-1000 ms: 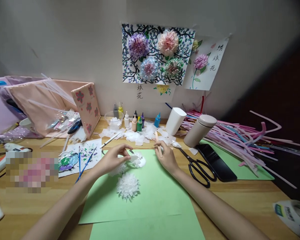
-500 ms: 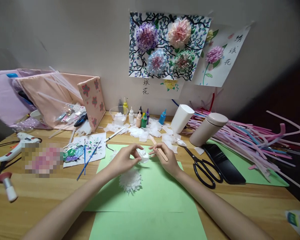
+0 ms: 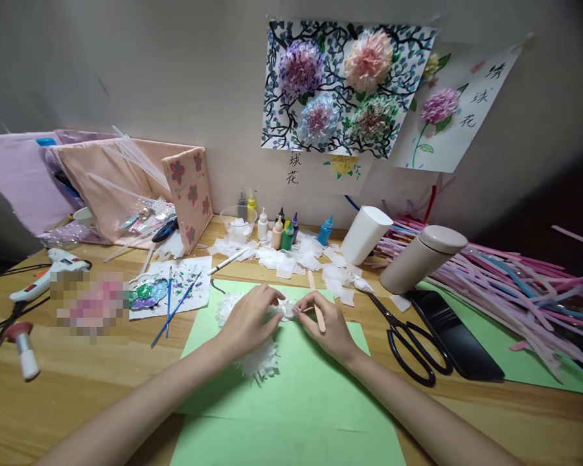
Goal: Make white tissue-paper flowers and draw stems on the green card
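Note:
My left hand [image 3: 255, 318] is closed, its thumb and fingers pinching a crumpled piece of white tissue paper [image 3: 286, 309]. My right hand [image 3: 329, 327] keeps a flat wooden craft stick [image 3: 319, 312] between its fingers, while its fingertips touch the right side of the same paper. Below my left hand a ruffled white paper flower [image 3: 261, 364] lies on the green paper [image 3: 315, 395]. Another white ruffled paper flower [image 3: 227, 308] shows behind my left hand, partly hidden by it.
Black-handled scissors [image 3: 411, 343] and a phone [image 3: 459, 333] lie at the right, near a tilted-looking flask [image 3: 422, 259]. Loose white paper squares [image 3: 291, 259] and paint bottles [image 3: 287, 237] stand behind. Paintbrushes [image 3: 169, 304] and a glue gun [image 3: 48, 275] lie left.
My hands have come closer together at the paper piece, and the right fingertips now meet it. The whole view has shifted slightly, so things appear further right.

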`<state>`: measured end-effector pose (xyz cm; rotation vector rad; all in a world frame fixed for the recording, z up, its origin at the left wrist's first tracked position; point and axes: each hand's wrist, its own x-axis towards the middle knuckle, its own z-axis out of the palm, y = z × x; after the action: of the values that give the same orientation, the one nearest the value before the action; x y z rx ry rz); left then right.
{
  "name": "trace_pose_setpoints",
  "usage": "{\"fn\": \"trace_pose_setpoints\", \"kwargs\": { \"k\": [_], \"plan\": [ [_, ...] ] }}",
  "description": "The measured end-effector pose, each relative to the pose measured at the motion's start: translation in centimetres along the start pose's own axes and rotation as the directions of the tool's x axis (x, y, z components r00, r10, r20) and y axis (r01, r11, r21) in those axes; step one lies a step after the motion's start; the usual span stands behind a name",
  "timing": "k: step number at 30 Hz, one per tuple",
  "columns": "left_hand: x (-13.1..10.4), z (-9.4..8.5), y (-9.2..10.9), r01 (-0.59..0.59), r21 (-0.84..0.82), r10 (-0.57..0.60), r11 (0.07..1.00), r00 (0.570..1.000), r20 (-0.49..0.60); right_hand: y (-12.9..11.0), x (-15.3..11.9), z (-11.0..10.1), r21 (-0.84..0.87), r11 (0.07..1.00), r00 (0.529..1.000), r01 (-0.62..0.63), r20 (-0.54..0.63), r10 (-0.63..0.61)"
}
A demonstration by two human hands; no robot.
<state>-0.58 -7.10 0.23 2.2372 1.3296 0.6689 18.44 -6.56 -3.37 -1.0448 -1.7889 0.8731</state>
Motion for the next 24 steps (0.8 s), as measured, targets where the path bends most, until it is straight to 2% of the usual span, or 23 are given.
{"fn": "trace_pose_setpoints", "kwargs": {
  "k": [5,8,14,20,24],
  "plan": [
    [0.2,-0.3,-0.5,0.026,0.149,-0.019,0.988,0.999,-0.044,1.3,0.7,0.0,0.104,0.969,0.963,-0.225,-0.128,0.237],
    [0.3,-0.6,-0.7,0.044,0.173,-0.034,0.984,0.998,-0.059,1.5,0.6,0.3,0.154,0.95,0.944,-0.27,-0.151,0.293],
    [0.5,-0.4,-0.3,0.038,0.195,-0.03,0.98,0.999,-0.046,0.9,0.3,0.7,0.101,0.966,0.953,-0.236,-0.17,0.251],
    [2.1,0.7,-0.4,-0.002,0.274,-0.019,0.962,0.997,0.072,0.3,0.4,0.6,0.086,0.977,0.97,-0.196,-0.126,0.206],
    [2.8,0.7,-0.8,-0.028,0.283,-0.016,0.959,0.988,0.152,0.1,0.6,0.4,0.092,0.976,0.978,-0.195,-0.059,0.201]
  ]
}}
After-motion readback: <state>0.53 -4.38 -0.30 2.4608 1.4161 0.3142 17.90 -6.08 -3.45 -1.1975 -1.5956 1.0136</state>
